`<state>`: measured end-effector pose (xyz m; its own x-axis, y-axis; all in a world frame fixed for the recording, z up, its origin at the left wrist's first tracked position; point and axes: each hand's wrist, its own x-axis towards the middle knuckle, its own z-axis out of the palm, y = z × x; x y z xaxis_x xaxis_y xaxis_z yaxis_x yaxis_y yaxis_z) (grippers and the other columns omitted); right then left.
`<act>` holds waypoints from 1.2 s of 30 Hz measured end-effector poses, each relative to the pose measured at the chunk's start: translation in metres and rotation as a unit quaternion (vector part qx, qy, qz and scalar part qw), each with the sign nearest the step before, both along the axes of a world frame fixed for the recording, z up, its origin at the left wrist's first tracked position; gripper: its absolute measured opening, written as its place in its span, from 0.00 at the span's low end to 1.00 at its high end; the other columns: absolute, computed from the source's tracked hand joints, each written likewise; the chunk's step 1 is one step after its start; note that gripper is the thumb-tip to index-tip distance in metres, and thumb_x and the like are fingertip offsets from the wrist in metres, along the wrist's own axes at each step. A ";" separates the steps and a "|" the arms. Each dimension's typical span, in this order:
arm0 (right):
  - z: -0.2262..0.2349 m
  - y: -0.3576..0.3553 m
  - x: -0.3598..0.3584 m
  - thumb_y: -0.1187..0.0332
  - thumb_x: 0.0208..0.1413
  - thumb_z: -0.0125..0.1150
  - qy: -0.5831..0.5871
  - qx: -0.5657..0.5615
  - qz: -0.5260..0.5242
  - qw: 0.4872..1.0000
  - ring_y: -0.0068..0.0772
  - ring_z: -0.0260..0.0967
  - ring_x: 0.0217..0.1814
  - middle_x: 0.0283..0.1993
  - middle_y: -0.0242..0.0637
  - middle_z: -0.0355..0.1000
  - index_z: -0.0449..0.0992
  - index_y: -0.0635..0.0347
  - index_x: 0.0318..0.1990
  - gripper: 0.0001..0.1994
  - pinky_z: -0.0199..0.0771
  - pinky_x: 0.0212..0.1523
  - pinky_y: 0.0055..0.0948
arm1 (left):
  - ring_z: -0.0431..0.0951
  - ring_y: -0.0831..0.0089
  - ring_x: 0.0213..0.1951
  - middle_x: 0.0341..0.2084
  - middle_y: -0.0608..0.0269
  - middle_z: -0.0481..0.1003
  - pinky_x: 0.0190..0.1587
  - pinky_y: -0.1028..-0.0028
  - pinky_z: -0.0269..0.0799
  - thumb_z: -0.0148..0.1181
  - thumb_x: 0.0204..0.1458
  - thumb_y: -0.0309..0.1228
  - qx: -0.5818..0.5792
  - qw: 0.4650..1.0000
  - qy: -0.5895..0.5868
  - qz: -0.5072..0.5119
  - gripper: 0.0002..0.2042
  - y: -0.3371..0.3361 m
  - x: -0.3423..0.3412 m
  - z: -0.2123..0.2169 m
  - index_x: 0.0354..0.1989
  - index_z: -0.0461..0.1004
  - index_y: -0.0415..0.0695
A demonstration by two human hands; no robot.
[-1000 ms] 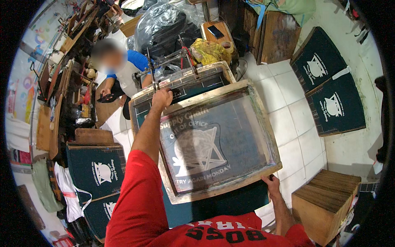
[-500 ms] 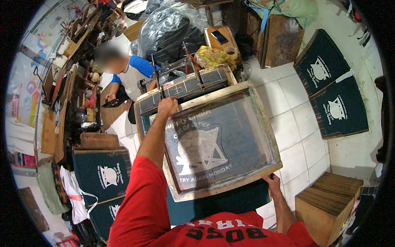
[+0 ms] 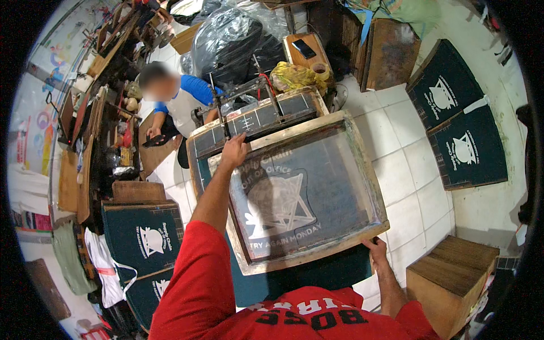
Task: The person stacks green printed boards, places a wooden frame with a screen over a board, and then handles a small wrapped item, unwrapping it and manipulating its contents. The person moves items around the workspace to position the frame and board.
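Observation:
A wood-framed printing screen [image 3: 334, 187] lies tilted before me over a dark green fabric panel [image 3: 300, 277]. Its translucent mesh carries a white printed design with lettering. My left hand [image 3: 234, 151] grips the screen's far left edge, fingers bent over the wood and one pointing toward the clamp. At the near right corner, my right hand [image 3: 376, 250] holds the wooden frame, thumb along its edge; some fingers are hidden below. Beyond the screen, a metal hinge clamp [image 3: 243, 105] rises over a dark board [image 3: 252, 126] with white marks.
At left, a person in a blue-sleeved shirt [image 3: 184, 107] sits near a cluttered shelf. Printed dark panels [image 3: 466, 150] lean at right, and others [image 3: 143, 235] lie at left. A stack of boards [image 3: 453, 272] stands near right. A phone [image 3: 304, 49] rests on a wooden stand.
The view has shifted slightly. My left hand has loosened a little, with a finger extending toward the clamp. My right hand stays at the same corner, and the screen has hardly moved.

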<state>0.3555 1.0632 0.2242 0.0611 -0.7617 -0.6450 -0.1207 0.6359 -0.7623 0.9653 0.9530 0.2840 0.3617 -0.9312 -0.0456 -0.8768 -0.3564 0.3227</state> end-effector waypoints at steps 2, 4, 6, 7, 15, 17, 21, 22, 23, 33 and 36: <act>0.001 -0.001 0.000 0.60 0.49 0.75 0.005 0.001 0.024 1.000 0.30 0.72 0.49 0.48 0.38 0.76 0.76 0.68 0.51 0.26 0.68 0.54 0.29 | 0.62 0.45 0.67 0.65 0.40 0.63 0.68 0.54 0.56 0.49 0.62 0.37 -0.130 0.990 -0.053 0.006 0.24 0.037 -0.019 -0.011 0.65 0.65 0.41; 0.002 -0.001 -0.001 0.59 0.49 0.75 0.024 0.017 0.034 0.999 0.30 0.71 0.50 0.48 0.37 0.76 0.76 0.67 0.51 0.26 0.67 0.55 0.28 | 0.54 0.45 0.71 0.69 0.40 0.57 0.71 0.52 0.47 0.55 0.61 0.38 -0.193 0.979 -0.038 0.061 0.29 0.094 -0.045 -0.020 0.69 0.59 0.39; 0.001 -0.002 -0.002 0.59 0.50 0.75 0.030 0.018 0.038 0.999 0.29 0.71 0.50 0.49 0.36 0.76 0.76 0.67 0.52 0.26 0.67 0.56 0.28 | 0.54 0.44 0.71 0.68 0.38 0.57 0.70 0.53 0.48 0.61 0.58 0.38 -0.211 0.972 -0.032 0.100 0.32 0.176 -0.083 -0.025 0.69 0.59 0.38; 0.000 -0.002 -0.002 0.58 0.50 0.74 0.030 0.014 0.040 0.999 0.29 0.71 0.50 0.49 0.36 0.76 0.76 0.67 0.52 0.26 0.66 0.56 0.28 | 0.54 0.43 0.70 0.68 0.37 0.57 0.70 0.52 0.48 0.63 0.57 0.38 -0.202 0.972 -0.048 0.108 0.35 0.221 -0.106 -0.026 0.69 0.57 0.35; -0.010 -0.005 -0.007 0.56 0.52 0.73 0.031 0.009 0.063 0.997 0.29 0.69 0.51 0.49 0.35 0.75 0.76 0.66 0.52 0.26 0.64 0.57 0.29 | 0.52 0.43 0.71 0.69 0.38 0.55 0.71 0.50 0.47 0.74 0.39 0.55 -0.098 0.977 0.096 0.161 0.57 0.426 -0.249 -0.040 0.71 0.49 0.32; -0.013 -0.007 -0.008 0.56 0.52 0.73 0.043 0.000 0.070 0.997 0.29 0.69 0.52 0.50 0.36 0.75 0.76 0.66 0.52 0.26 0.63 0.58 0.29 | 0.52 0.44 0.71 0.69 0.40 0.56 0.71 0.49 0.47 0.74 0.42 0.53 -0.097 0.975 0.071 0.185 0.55 0.424 -0.255 -0.053 0.71 0.50 0.32; -0.017 -0.009 -0.010 0.54 0.50 0.75 0.049 -0.019 0.073 0.996 0.31 0.69 0.51 0.52 0.36 0.75 0.75 0.69 0.55 0.32 0.65 0.56 0.29 | 0.57 0.46 0.70 0.67 0.42 0.61 0.70 0.49 0.49 0.71 0.46 0.42 -0.136 0.964 0.044 0.223 0.44 0.417 -0.255 -0.068 0.69 0.56 0.34; -0.017 -0.010 -0.010 0.54 0.50 0.75 0.040 -0.016 0.078 0.996 0.31 0.69 0.51 0.52 0.37 0.75 0.75 0.69 0.55 0.31 0.65 0.57 0.30 | 0.59 0.46 0.69 0.66 0.44 0.63 0.70 0.49 0.50 0.70 0.48 0.38 -0.157 0.962 0.041 0.221 0.41 0.418 -0.255 -0.069 0.69 0.57 0.34; -0.017 -0.010 -0.011 0.54 0.50 0.75 0.038 -0.012 0.076 0.996 0.32 0.69 0.52 0.52 0.37 0.75 0.75 0.69 0.55 0.31 0.65 0.57 0.30 | 0.59 0.47 0.69 0.66 0.45 0.63 0.70 0.49 0.50 0.69 0.48 0.37 -0.155 0.963 0.040 0.218 0.41 0.420 -0.256 -0.068 0.69 0.57 0.35; -0.024 -0.016 -0.011 0.55 0.52 0.71 -0.009 0.023 0.076 0.997 0.36 0.71 0.52 0.51 0.40 0.75 0.76 0.68 0.53 0.28 0.67 0.56 0.34 | 0.57 0.52 0.71 0.69 0.51 0.59 0.71 0.54 0.51 0.69 0.48 0.30 -0.120 0.970 0.027 0.210 0.41 0.422 -0.254 -0.061 0.71 0.54 0.38; -0.027 -0.018 -0.010 0.53 0.54 0.69 0.007 0.038 0.081 0.996 0.40 0.73 0.52 0.53 0.42 0.75 0.75 0.67 0.55 0.28 0.71 0.55 0.37 | 0.61 0.53 0.69 0.67 0.52 0.63 0.69 0.54 0.55 0.70 0.47 0.33 -0.129 0.970 0.004 0.207 0.41 0.424 -0.255 -0.059 0.70 0.57 0.38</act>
